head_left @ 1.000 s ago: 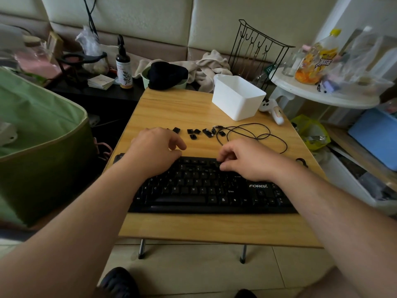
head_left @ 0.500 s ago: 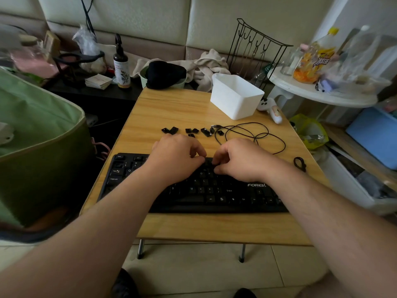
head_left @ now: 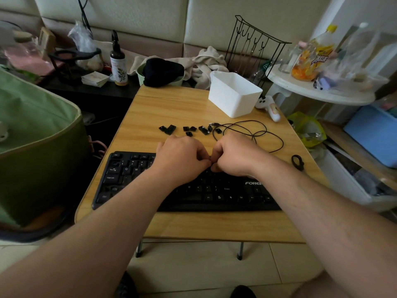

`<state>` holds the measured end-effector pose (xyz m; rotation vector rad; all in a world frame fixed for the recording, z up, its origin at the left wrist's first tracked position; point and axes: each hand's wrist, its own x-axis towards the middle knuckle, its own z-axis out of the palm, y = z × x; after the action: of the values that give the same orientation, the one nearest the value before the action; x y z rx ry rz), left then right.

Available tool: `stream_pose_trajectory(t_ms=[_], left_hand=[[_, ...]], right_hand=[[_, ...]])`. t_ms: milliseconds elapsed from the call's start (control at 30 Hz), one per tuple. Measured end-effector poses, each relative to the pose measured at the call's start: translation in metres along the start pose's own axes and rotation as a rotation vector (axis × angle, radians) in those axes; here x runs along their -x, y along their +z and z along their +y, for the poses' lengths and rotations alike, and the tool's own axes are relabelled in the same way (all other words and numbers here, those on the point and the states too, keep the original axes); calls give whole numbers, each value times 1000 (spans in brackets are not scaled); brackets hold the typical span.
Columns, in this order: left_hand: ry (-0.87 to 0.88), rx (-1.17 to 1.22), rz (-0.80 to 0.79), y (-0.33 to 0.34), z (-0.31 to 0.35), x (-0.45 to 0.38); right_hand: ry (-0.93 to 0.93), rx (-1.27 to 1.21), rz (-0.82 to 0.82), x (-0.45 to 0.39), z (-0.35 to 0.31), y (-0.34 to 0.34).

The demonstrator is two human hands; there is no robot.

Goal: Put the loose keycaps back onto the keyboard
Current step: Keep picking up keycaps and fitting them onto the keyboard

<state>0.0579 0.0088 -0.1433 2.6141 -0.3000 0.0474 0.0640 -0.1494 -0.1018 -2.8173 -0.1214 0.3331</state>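
Note:
A black keyboard (head_left: 129,175) lies across the near half of the wooden table (head_left: 171,104). Several loose black keycaps (head_left: 189,129) lie in a row just beyond it. Both hands hover over the keyboard's upper middle rows, knuckles up and fingers curled. My left hand (head_left: 182,158) and my right hand (head_left: 234,155) meet fingertip to fingertip and pinch one small keycap between them. The fingers hide nearly all of that keycap, and the hands cover the keys beneath.
A thin black cable (head_left: 251,134) loops right of the keycaps. A white tub (head_left: 234,97) stands at the far right, a small black ring (head_left: 297,161) near the right edge. A green fabric bin (head_left: 38,136) stands left of the table, and a cluttered white shelf (head_left: 318,91) to the right.
My left hand slid right from the keyboard's left end to its middle. My right hand moved slightly left, so both hands' fingertips now touch. The view has shifted a little as well.

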Motion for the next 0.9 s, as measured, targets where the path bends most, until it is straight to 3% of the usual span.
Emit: stream_pose_trajectory(t_ms=[900], left_hand=[[-85, 28, -85, -20, -14, 0]], right_hand=[[3, -96, 82, 0, 12, 11]])
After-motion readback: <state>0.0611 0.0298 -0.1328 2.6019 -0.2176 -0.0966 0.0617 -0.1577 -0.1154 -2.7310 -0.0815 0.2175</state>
